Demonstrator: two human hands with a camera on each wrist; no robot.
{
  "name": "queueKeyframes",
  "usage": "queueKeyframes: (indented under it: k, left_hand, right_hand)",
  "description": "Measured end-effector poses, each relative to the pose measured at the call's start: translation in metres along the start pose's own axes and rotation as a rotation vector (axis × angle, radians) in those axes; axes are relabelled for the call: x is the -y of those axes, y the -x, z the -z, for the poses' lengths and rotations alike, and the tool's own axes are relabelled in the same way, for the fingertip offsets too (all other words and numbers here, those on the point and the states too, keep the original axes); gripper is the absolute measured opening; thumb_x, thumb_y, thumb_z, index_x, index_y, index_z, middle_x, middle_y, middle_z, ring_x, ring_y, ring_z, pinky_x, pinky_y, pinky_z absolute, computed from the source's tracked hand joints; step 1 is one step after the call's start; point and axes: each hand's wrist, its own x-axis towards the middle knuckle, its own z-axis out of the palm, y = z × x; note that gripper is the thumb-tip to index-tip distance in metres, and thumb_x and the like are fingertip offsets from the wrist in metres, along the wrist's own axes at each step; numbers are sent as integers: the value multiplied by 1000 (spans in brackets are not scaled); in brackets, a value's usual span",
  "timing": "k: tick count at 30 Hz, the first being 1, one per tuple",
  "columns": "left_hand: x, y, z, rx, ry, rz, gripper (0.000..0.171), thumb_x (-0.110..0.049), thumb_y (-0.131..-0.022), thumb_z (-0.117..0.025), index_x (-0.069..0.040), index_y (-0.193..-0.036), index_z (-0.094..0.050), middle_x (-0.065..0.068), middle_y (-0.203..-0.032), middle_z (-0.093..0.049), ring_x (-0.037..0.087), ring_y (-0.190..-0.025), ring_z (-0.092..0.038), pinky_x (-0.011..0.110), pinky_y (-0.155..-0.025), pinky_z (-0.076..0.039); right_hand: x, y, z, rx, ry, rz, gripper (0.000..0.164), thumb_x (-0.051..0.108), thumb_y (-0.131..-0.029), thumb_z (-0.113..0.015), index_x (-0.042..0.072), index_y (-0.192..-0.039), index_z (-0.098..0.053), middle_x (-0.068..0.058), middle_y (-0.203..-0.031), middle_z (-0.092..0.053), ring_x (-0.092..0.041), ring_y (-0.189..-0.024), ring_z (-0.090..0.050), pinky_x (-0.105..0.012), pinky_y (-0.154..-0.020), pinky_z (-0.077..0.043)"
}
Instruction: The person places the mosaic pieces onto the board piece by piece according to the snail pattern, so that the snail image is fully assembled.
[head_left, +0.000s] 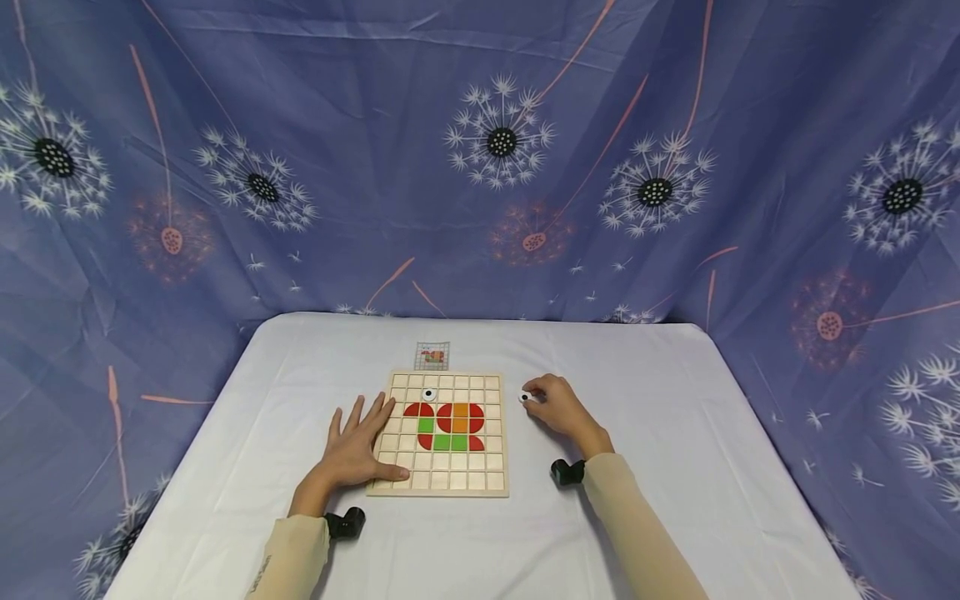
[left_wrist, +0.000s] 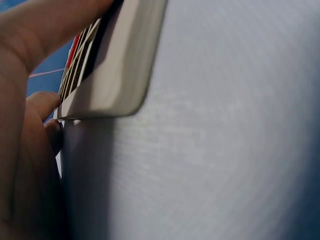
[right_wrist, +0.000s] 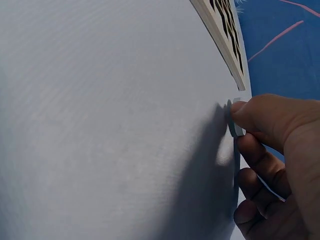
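A light wooden grid board (head_left: 438, 492) lies on the white-covered table. Red, green and orange pieces (head_left: 452, 442) form a pattern in its cells, and a white eye piece (head_left: 428, 394) sits above them. My left hand (head_left: 352, 446) rests spread along the board's left side, its thumb over the near left corner. To the right of the board, my right hand (head_left: 558, 408) pinches a second eye piece (head_left: 524, 397) between thumb and index finger. In the right wrist view this thin piece (right_wrist: 237, 122) stands on edge in the fingertips, close to the cloth.
Just beyond the board's far edge lies a small pattern card (head_left: 432, 356) with a similar coloured figure. A dark blue curtain (head_left: 375, 167) with dandelion prints hangs behind and beside the table (head_left: 675, 400). Both wrists carry black cameras (head_left: 567, 472).
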Motion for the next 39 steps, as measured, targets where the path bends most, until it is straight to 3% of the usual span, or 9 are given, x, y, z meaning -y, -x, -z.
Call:
queueKeyframes:
  k: [11,20,39]
  left_hand:
    - [0,0,0,-5,-15,-8,135,-70,-59,-86,-12,-165,-25,15,-172,-17,49,-158,-2,70,-121,8]
    - [0,0,1,3,-10,-5,135,-71,-60,-86,-12,-165,-24,15,-172,-16,49,-158,-1,70,-122,9]
    - [3,-1,-1,-4,-9,-13,136,-72,-59,-86,-13,-165,-24,16,-172,-17,49,-158,-1,70,-121,8]
  right_hand:
    - [12,-4,5,-10,-14,-11,27,13,-93,-76,1,-117,-74,-11,-111,-70,-26,-104,-64,-46,-96,-54]
    - [27,-12,4,14,-36,-43,28,15,-92,-75,7,-119,-73,-8,-113,-70,-23,-103,-62,-42,-92,-53]
    - [61,-31,-19,48,-95,33,29,19,-92,-78,7,-117,-75,-4,-108,-71,-24,-104,-63,-44,-95,-54]
